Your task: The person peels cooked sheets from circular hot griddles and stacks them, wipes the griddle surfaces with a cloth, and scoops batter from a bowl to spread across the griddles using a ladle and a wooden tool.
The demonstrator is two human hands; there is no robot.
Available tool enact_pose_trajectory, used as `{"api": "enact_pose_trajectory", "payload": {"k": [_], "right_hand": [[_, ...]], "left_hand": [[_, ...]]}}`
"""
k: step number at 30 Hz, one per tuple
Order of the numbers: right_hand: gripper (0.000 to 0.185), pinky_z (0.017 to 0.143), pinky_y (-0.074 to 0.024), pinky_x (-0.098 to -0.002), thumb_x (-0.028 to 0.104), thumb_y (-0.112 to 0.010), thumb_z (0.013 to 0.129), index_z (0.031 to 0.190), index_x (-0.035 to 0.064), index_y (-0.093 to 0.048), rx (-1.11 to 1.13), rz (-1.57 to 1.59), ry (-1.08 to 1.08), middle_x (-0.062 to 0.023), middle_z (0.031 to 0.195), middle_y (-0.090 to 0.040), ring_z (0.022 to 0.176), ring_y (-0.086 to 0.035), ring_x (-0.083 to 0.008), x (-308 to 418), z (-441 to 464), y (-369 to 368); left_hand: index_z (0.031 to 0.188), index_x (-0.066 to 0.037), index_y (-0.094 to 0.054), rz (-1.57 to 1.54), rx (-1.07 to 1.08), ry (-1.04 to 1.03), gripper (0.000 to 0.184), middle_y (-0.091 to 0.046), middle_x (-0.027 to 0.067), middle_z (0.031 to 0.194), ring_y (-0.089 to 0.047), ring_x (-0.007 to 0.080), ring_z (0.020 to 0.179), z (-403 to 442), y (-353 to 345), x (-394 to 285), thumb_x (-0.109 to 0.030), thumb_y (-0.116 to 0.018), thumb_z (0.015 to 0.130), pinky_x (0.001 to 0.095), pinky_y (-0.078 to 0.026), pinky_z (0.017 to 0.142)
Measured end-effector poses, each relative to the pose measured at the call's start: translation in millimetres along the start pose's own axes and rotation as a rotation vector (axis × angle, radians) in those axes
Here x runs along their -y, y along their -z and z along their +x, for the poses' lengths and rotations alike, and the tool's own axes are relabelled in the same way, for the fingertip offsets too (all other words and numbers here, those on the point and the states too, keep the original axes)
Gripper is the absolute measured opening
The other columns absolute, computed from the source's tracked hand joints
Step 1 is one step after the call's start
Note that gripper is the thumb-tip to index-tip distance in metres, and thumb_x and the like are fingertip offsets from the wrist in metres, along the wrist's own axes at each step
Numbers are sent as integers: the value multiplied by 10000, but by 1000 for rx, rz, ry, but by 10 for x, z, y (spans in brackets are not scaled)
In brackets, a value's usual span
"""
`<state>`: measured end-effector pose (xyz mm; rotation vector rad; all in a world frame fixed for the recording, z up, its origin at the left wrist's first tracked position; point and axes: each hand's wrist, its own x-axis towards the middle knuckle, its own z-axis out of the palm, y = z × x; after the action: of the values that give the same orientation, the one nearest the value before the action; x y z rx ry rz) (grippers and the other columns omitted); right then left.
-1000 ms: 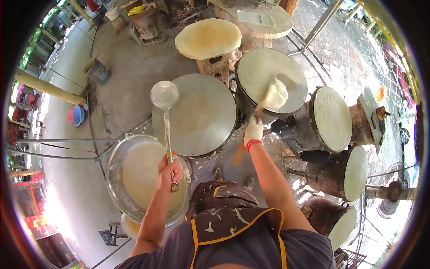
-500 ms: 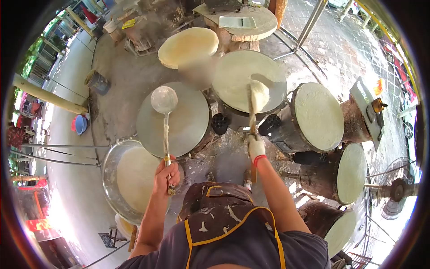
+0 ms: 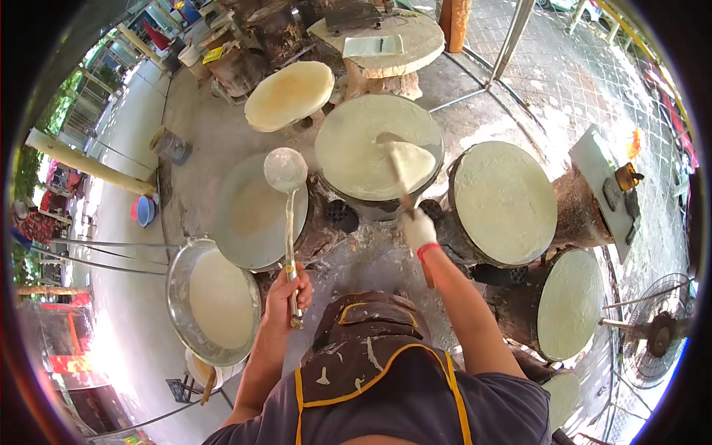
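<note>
My left hand (image 3: 288, 298) is closed round the handle of a metal ladle (image 3: 285, 170), whose bowl points up beside the left griddle (image 3: 225, 241). My right hand (image 3: 420, 231), in a pale glove with a red band at the wrist, grips a wooden-handled batter spreader (image 3: 410, 165). The spreader's broad, batter-coated head is at the right part of the central round griddle (image 3: 352, 144), which is covered by a thin pale layer. Whether the head presses on that layer I cannot tell. A wide metal basin (image 3: 176, 297) of pale batter stands left of my left hand.
More coated griddles stand to the right (image 3: 504, 200) and lower right (image 3: 569, 304). A browned flat round (image 3: 289, 93) lies beyond the central griddle. Behind it is a round stone table (image 3: 430, 41). A fan (image 3: 658, 334) stands far right, a bucket (image 3: 170, 144) at left.
The view has shifted, carrying the griddles leftward. My left hand has brought the ladle right, away from over the left griddle. The spreader has turned and moved toward the central griddle's right side.
</note>
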<state>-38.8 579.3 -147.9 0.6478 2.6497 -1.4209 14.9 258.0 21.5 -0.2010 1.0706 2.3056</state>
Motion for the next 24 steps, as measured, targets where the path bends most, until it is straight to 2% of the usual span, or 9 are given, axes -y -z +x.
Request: {"api": "enact_pose_trajectory", "payload": {"k": [3, 6, 7, 13, 15, 18, 21, 22, 24], "right_hand": [[300, 799, -453, -481, 269, -509, 883, 1039, 23, -581, 294, 25, 60, -257, 965, -623, 942, -587, -418, 2, -509, 32], [289, 815, -452, -480, 269, -503, 882, 1036, 38, -583, 60, -8, -96, -252, 989, -619, 947, -586, -411, -296, -665, 53], [288, 713, -476, -465, 270, -548, 884, 1098, 78, -562, -194, -92, 122, -229, 887, -637, 834, -618, -401, -698, -399, -59], [392, 806, -462, -457, 275, -483, 892, 1229, 78, -522, -365, -33, 54, -263, 962, -616, 903, -585, -434, 297, 889, 542], [396, 872, -446, -390, 258, -462, 909, 1262, 87, -517, -126, -9, -191, -214, 1065, -622, 979, -593, -363, 630, 590, 491], [383, 767, -383, -161, 180, -537, 905, 1256, 25, -546, -42, 587, -23, -1, 960, -596, 863, -515, -81, 50, 229, -93], [407, 532, -378, -206, 182, -539, 880, 1276, 88, -550, -402, 923, -344, 24, 743, -560, 584, -442, -51, 413, -120, -61], [397, 453, -325, -216, 192, -540, 885, 1271, 100, -556, -655, 1120, -192, 41, 661, -491, 509, -380, -45, 103, 169, -319], [399, 432, -320, -226, 196, -539, 886, 1272, 94, -552, -506, 1076, -322, 37, 668, -499, 489, -378, -48, 292, 300, -353]], "left_hand": [[1130, -72, -465, 30, -30, -2, 260, -460, 42, 839, -444, 119, 613, 54, -45, -5, -129, -548, 891, 228, -361, 468], [1122, -68, -469, -9, -16, 11, 253, -471, 44, 866, -448, 119, 618, 142, 7, -35, -116, -548, 887, 225, -362, 464], [1119, -66, -470, -22, -10, 18, 250, -473, 44, 868, -448, 118, 616, 151, 40, -31, -114, -548, 886, 225, -362, 462], [1105, -59, -475, -20, 14, 100, 232, -487, 41, 877, -445, 107, 597, 301, 173, -182, -92, -540, 885, 217, -359, 452], [1101, -56, -474, -20, 30, 139, 228, -489, 41, 876, -443, 105, 591, 344, 216, -228, -86, -537, 884, 214, -358, 450], [1091, -43, -461, -21, 35, 197, 223, -482, 45, 850, -437, 103, 580, 429, 353, -292, -72, -532, 881, 215, -357, 441], [1081, -34, -446, 7, 40, 244, 220, -473, 47, 823, -435, 103, 574, 489, 462, -360, -62, -526, 878, 217, -354, 430], [1079, -33, -443, 3, 38, 254, 218, -472, 49, 816, -434, 104, 572, 512, 495, -362, -61, -524, 878, 217, -353, 427], [1075, -30, -437, -5, 33, 273, 215, -469, 53, 803, -433, 104, 567, 569, 538, -340, -58, -520, 878, 217, -351, 422]]}}
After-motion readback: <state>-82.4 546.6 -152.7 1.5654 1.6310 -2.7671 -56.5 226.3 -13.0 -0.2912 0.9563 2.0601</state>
